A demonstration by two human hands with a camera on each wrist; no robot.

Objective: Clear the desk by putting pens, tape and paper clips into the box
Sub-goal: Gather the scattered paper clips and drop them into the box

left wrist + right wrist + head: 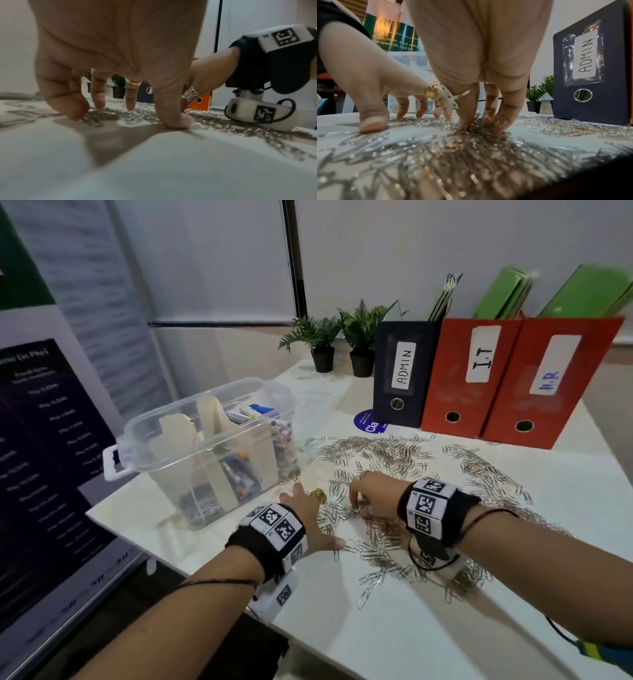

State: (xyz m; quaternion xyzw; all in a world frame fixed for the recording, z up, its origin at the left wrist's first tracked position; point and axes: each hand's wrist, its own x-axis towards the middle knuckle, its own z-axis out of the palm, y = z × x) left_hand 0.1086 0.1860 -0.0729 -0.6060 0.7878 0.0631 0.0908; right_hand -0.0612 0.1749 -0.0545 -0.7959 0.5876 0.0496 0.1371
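The right hand [481, 65] is digging its fingers [503, 119] down into a heap of paper clips [471, 142], the fingertips drawn narrow and curling around a small bunch at the centre of the right wrist frame, while the left hand [308, 508] is spreading its fingers [130, 102] wide and fairly straight, tips touching the bench [376, 638] just beside the heap and holding nothing. To do this step well, I judge the left hand should be sweeping clips toward the right one so that each pinch is gathering a fuller bunch, and the right fingers should be closing firmly before lifting, since loose clips are likely to be slipping out on the way across. The box [205, 446], a clear plastic tub in the centre left of the head frame, is standing open near the left hand, already carrying rolls of tape [212, 412], pens [284, 440] and some clips at its bottom; most clips are still lying scattered over the middle and right of the bench. The head view is showing this whole spread, the box and three labelled file holders [496, 385] with two small potted plants [342, 344] at the upper right. The right wrist view is showing what the head view cannot: the fingertips actually sunk in the pile, and a gold ring [433, 90] on the left hand. The left wrist view is showing the left fingertips resting on bare bench at the edge of the clips.
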